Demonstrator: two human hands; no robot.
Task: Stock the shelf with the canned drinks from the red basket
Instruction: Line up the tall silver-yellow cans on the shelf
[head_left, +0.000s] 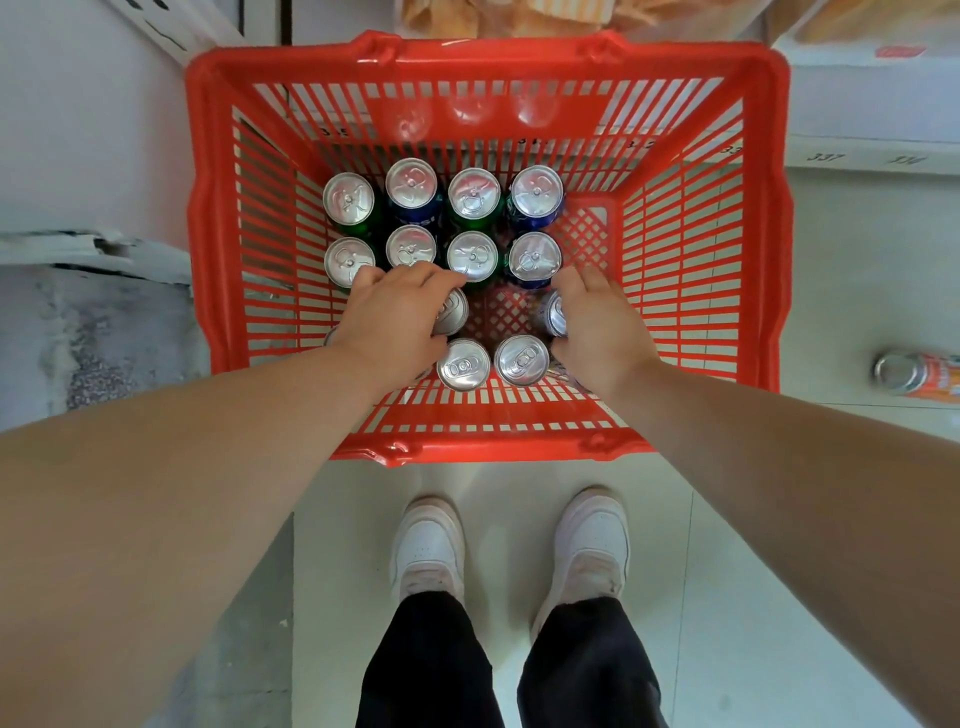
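Observation:
The red basket (769, 218) stands on the floor in front of my feet. Inside it, several upright canned drinks with silver tops fill the left and middle, among them green cans (348, 200) and blue cans (536, 193). My left hand (395, 317) reaches down into the basket, its fingers and thumb curled around a silver-topped can (453, 312) that it mostly hides. My right hand (597, 327) is lower right in the basket, curled around another can (553, 314) at its left side. Two more cans (463, 365) stand between my wrists.
A white shelf edge with price labels (857, 156) runs at the upper right. An orange can (914, 374) lies on its side at the right. A grey wall and a ledge are at the left. My white shoes (428, 545) stand just behind the basket.

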